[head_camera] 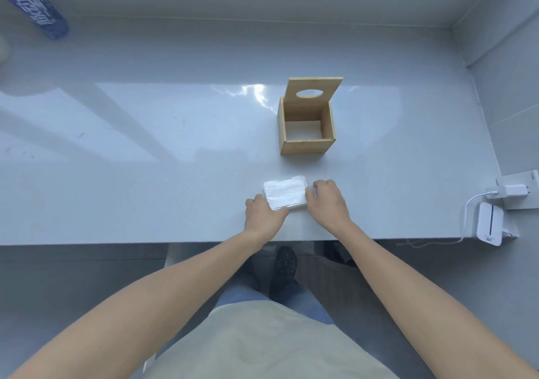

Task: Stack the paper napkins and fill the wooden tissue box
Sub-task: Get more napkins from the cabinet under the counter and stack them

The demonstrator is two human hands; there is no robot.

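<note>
A flat stack of white paper napkins (284, 193) lies on the pale countertop (145, 160) near its front edge. My left hand (264, 214) grips the stack's left front corner, and my right hand (326, 200) holds its right side. Behind the stack stands the wooden tissue box (306, 146), its lid with an oval hole (313, 91) tipped up and back. Something white shows at the bottom inside the box.
A blue printed bottle (38, 8) lies at the far left corner. At the right edge sit a white charger with cable (510, 190) and a small white device (490, 224). Grey walls close the back and right side.
</note>
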